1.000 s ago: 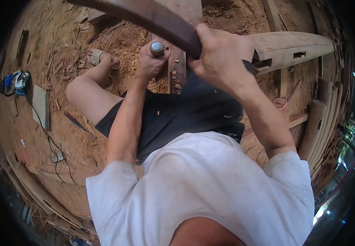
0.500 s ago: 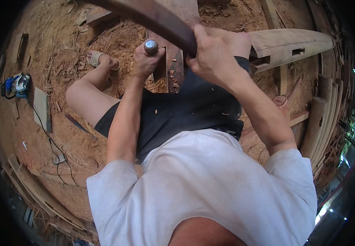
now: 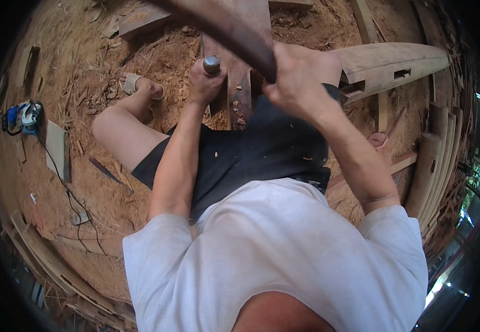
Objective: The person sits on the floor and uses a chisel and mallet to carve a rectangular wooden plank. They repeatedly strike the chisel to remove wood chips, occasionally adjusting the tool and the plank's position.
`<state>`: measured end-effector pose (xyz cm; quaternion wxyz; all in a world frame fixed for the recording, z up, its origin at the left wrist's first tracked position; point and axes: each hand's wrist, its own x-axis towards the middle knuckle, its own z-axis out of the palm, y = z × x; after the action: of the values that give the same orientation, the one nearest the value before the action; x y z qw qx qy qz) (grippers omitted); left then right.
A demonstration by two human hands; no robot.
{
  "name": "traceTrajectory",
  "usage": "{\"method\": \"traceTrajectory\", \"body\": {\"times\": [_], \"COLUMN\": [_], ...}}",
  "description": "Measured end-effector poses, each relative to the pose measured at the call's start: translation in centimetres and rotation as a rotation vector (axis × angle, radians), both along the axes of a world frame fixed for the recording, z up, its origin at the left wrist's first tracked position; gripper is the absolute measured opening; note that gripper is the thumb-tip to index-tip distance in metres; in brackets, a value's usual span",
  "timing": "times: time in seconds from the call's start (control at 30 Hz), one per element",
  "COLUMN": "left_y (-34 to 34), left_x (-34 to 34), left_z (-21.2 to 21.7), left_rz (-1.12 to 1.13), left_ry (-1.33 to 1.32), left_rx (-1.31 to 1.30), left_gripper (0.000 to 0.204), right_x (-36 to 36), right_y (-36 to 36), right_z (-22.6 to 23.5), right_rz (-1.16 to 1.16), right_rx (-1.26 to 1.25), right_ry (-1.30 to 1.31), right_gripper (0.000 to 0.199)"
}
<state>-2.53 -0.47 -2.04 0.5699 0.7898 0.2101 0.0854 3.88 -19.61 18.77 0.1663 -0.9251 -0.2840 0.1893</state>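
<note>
My left hand (image 3: 205, 84) is closed around an upright chisel (image 3: 212, 65). Only its round metal-capped butt shows above the fist; the blade is hidden. Beneath it lies a reddish-brown timber beam (image 3: 239, 88) with a slot cut in it and chips on top, running away between my legs. My right hand (image 3: 300, 80) grips the near end of a long dark wooden bar (image 3: 223, 34). The bar slants up to the left over the beam, and its far end is out of view. It stays apart from the chisel's butt in this picture.
A blue power saw (image 3: 24, 117) with a black cord stands at the left beside a pale board (image 3: 58, 150). To the right lies a rounded timber (image 3: 395, 66) with cut slots. Stacked poles (image 3: 425, 171) line the right side. Chips and shavings cover the ground.
The dark bar and my right hand have shifted slightly right and nearer. My left hand has moved a little to the right with the chisel. Both grips are kept.
</note>
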Motion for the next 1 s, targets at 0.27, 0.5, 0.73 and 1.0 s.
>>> {"method": "traceTrajectory", "body": {"times": [0.27,0.5,0.73,1.0], "left_y": [-0.7,-0.1,-0.3,0.3], "left_x": [-1.5,-0.9,-1.3,-0.8], "left_z": [2.2,3.6,3.2,2.7], "left_rz": [0.103,0.082,-0.032,-0.089], "left_ry": [-0.045,-0.219,-0.049,-0.162], "left_rx": [-0.108,-0.285,-0.173,-0.253], "left_gripper": [0.026,0.014,0.013,0.015], "right_x": [-0.4,0.6,-1.5,-0.6], "right_y": [-1.5,-0.6,1.0,-0.3], "right_z": [-2.7,3.7,-1.5,0.2], "right_rz": [0.026,0.086,0.074,0.048], "right_rx": [0.050,0.197,0.044,0.144], "right_ry": [0.175,-0.150,0.100,0.065], "right_gripper": [0.035,0.031,0.040,0.043]}}
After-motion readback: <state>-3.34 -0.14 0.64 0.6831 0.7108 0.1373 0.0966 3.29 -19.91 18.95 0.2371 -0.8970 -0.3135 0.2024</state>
